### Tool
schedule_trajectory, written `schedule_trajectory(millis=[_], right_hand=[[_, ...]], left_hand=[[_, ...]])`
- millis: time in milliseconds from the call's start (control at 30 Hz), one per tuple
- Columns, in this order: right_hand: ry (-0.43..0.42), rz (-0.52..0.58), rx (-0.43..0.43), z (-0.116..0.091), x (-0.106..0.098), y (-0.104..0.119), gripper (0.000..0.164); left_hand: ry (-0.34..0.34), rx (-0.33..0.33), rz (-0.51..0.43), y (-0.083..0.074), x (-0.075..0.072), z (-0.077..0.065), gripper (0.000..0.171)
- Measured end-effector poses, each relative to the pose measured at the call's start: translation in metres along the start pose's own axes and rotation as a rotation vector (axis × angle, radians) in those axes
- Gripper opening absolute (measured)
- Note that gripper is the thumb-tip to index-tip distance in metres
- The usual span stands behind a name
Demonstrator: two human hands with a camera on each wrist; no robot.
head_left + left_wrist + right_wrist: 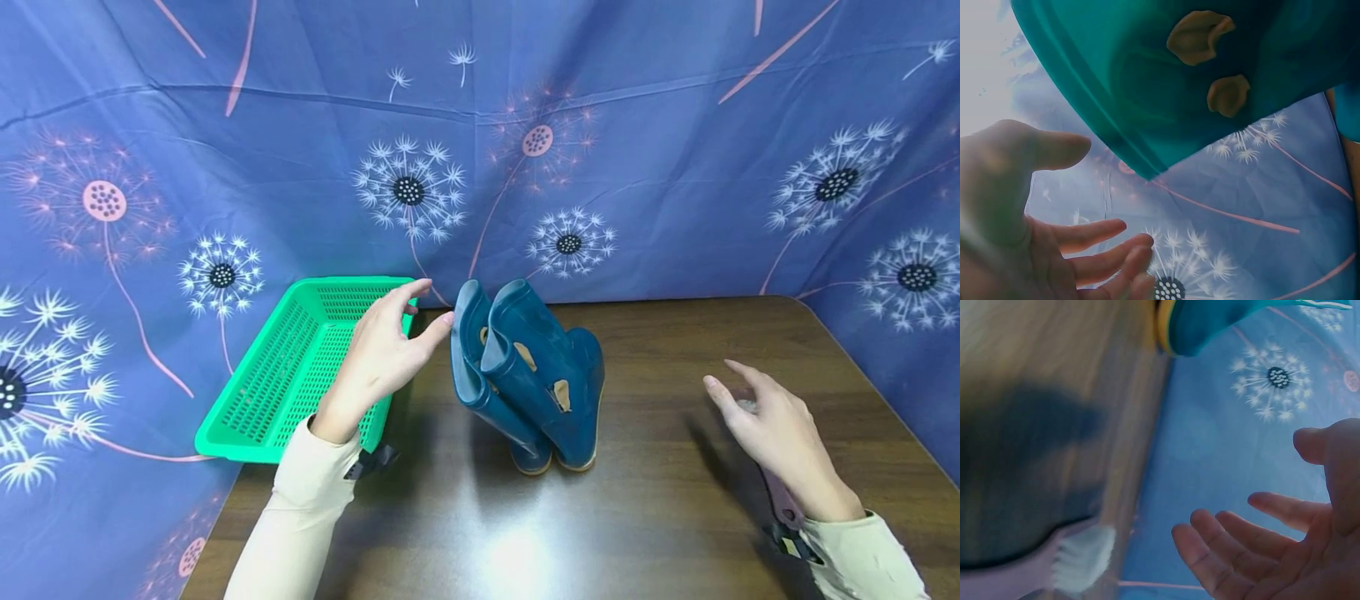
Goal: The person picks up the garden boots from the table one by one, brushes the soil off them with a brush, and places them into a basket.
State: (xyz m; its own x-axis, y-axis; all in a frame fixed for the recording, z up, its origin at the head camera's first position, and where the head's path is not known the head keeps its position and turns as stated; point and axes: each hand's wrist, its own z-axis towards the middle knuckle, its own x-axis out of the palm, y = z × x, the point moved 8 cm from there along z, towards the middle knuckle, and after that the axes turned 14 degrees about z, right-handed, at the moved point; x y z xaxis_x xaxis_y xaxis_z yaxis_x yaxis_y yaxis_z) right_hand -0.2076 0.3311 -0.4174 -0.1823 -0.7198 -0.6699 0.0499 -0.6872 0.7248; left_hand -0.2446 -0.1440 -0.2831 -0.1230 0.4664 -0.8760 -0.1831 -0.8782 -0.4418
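Observation:
A pair of blue rubber boots [573, 354] stands on the table side by side, shafts leaning left, with tan patches [561, 395] on their sides. By the boots' top rim is my left hand [381, 350], thumb and fingers spread apart and holding nothing; its thumb tip is right at the rim. The left wrist view shows the boot shaft [1104, 75] close beyond the thumb. Farther right, my right hand [783, 437] hovers with loosely bent fingers over a brush [782, 504], which it partly hides. White bristles [1085, 559] and a pale purple handle show in the right wrist view.
A green plastic basket [225, 437] with slotted walls sits at the table's left edge, partly behind my left forearm. The brown wooden table [660, 517] meets a blue dandelion-print cloth [660, 208] at the back and sides.

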Motion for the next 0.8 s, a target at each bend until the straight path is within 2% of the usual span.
schedule_trajectory(millis=[200, 333, 500, 800], right_hand=[[0.002, -0.1, 0.01, -0.01, 0.002, -0.019, 0.069], [-0.013, -0.125, 0.008, -0.015, 0.001, -0.027, 0.068], [-0.04, -0.13, -0.003, -0.016, -0.001, -0.033, 0.064], [-0.008, -0.153, 0.02, -0.016, 0.0, -0.045, 0.066]], left_hand=[[-0.024, 0.066, 0.048, -0.024, -0.005, 0.01, 0.058], [-0.009, 0.104, 0.09, -0.039, -0.009, 0.02, 0.057], [0.043, 0.126, 0.16, -0.053, -0.013, 0.03, 0.057], [0.19, 0.148, 0.308, -0.086, -0.022, 0.047, 0.061]])
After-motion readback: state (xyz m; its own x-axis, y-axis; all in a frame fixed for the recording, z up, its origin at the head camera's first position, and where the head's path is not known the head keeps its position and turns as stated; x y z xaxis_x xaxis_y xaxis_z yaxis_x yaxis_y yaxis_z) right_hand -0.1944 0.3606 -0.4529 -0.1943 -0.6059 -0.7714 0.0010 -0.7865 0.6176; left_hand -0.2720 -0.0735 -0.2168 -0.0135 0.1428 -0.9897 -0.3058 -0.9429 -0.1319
